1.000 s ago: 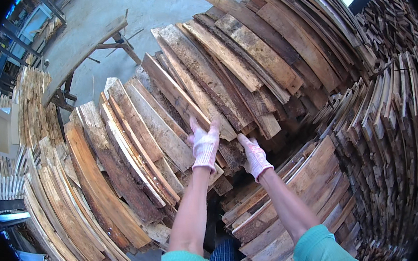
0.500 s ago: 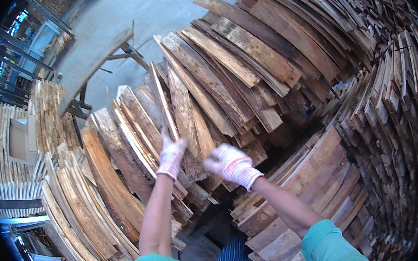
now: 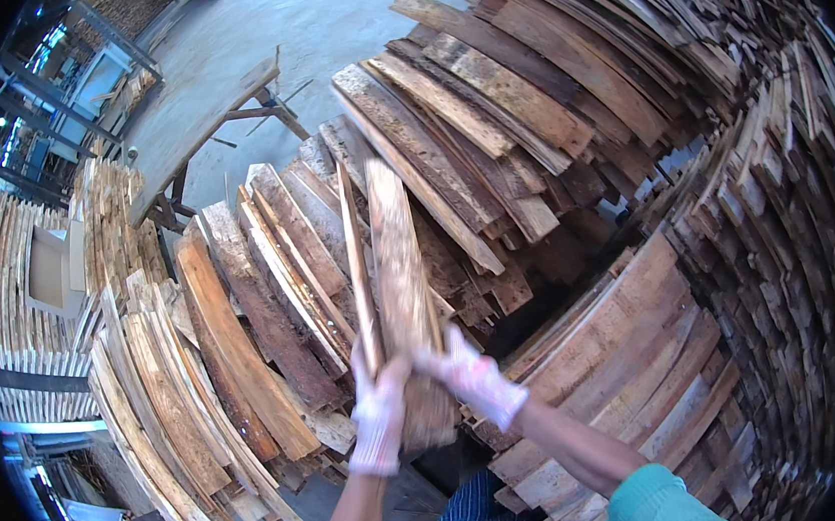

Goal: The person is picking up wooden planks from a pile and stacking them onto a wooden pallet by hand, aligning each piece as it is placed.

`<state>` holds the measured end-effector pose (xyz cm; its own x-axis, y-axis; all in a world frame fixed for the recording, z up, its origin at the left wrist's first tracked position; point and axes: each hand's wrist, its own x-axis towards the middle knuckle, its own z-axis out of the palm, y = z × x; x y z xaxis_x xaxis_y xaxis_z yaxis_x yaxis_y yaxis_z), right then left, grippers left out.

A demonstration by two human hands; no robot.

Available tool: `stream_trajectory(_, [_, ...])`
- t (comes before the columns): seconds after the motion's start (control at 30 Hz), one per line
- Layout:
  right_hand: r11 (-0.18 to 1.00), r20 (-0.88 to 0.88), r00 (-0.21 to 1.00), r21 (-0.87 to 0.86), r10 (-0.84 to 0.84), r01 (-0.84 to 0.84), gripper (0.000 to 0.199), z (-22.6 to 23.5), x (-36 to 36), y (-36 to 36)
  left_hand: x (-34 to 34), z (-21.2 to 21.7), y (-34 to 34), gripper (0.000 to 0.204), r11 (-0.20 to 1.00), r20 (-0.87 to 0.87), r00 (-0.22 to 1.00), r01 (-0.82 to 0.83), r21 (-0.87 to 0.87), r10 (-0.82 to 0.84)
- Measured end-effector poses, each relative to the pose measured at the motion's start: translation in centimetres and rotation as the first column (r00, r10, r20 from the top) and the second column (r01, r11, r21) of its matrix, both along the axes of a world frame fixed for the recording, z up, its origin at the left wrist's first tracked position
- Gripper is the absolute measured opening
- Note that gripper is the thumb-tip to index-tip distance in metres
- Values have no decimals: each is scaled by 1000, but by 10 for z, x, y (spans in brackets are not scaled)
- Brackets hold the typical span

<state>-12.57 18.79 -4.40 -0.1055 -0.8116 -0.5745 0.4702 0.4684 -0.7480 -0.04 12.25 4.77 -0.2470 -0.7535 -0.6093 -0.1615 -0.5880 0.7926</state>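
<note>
My left hand (image 3: pixel 381 405), in a white and pink knit glove, is closed round the lower part of a narrow wooden board (image 3: pixel 358 266) that stands nearly on edge. Its thumb side also meets a wider rough board (image 3: pixel 398 262), blurred by motion. Against the right edge of that wider board my right hand (image 3: pixel 469 376), gloved alike, is closed; its fingers are partly hidden behind the wood. Both boards point away from me, over the long row of rough boards (image 3: pixel 283 223). The lower end of the wide board reaches past my hands towards me.
Overlapping boards (image 3: pixel 511 81) lie stacked at the far right. Close on my right is another pile of boards (image 3: pixel 608 363), beside a tall stack of edge-on slats (image 3: pixel 769 257). A wooden trestle (image 3: pixel 214 129) stands on the concrete floor. A cardboard box (image 3: pixel 56 265) rests among stacked wood at left.
Both hands have come nearer to me, drawing the wide and narrow boards off the row. My right hand has closed in on the wide board's edge. The view has shifted slightly.
</note>
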Motion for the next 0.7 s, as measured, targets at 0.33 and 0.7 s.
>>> stream_trajectory(0.33, [922,395,850,-19,-348,386,89,61,36,172,117,-4,273,89,630,371,852,523,-575,-368])
stream_trajectory(0.7, [353,-98,356,41,-930,935,93,85,14,468,63,-7,353,71,-24,699,388,865,-501,-600])
